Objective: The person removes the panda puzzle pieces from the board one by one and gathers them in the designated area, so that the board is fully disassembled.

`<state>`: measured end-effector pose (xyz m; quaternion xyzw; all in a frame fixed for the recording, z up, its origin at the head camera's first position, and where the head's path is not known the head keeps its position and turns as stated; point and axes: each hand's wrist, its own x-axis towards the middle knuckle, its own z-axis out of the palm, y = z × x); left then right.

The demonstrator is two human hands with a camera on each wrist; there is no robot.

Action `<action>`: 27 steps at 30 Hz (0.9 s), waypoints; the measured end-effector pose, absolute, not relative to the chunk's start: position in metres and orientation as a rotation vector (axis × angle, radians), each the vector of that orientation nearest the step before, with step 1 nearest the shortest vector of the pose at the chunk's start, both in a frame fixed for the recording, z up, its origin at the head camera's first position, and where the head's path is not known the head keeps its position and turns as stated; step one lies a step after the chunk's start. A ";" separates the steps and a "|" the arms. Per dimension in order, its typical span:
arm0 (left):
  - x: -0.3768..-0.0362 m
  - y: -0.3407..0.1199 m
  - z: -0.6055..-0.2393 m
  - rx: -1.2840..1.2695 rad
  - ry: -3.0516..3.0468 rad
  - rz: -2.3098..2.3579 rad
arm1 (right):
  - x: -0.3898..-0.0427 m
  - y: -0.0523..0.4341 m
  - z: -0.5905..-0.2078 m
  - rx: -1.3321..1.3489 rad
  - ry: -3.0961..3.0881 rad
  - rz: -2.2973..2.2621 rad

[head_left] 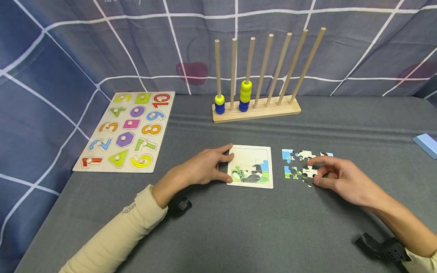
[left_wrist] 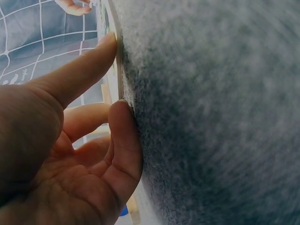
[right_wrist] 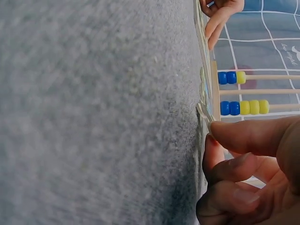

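Nearest lay the plain dark grey tabletop [head_left: 239, 231], with a cream long sleeve [head_left: 119, 227] crossing it from the lower left and a black plastic wrist device [head_left: 385, 248] near the lower right.

Beyond these, the person's left hand [head_left: 201, 167] rested at the left side of a square, pale puzzle tray [head_left: 244, 156] with a raised white rim. Its thumb and index finger were spread apart, the thumb touching the lower left corner and the index finger the upper left. The tray lay flat in front of the person, its lower part filled with a black, white, green and blue panda picture, its upper part bare.

Just right of the tray, the right hand [head_left: 345, 182] pinched a black-and-white jigsaw piece [head_left: 308, 173] between thumb and index finger, its other fingers curled in. Around that piece lay loose ones, among them a blue-cornered piece [head_left: 288, 154] and a green-and-blue piece [head_left: 291, 172].

At the far right sat a light blue block [head_left: 426, 145]. To the left lay a cream board [head_left: 114, 148] of coloured, knobbed numbers and shapes. Farther back stood a seven-rod wooden abacus [head_left: 266, 111] with blue and yellow beads, before a blue-grey curtain [head_left: 146, 53] with white grid lines.
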<state>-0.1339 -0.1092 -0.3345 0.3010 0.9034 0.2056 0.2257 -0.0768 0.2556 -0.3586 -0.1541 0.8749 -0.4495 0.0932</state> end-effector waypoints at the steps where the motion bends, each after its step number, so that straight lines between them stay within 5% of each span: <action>1: -0.134 -0.109 -0.334 0.833 2.491 0.565 | -0.077 0.255 -0.359 -0.459 2.614 -1.320; 27: -0.134 -0.109 -0.334 0.853 2.488 0.561 | -0.075 0.250 -0.355 -0.439 2.865 -0.973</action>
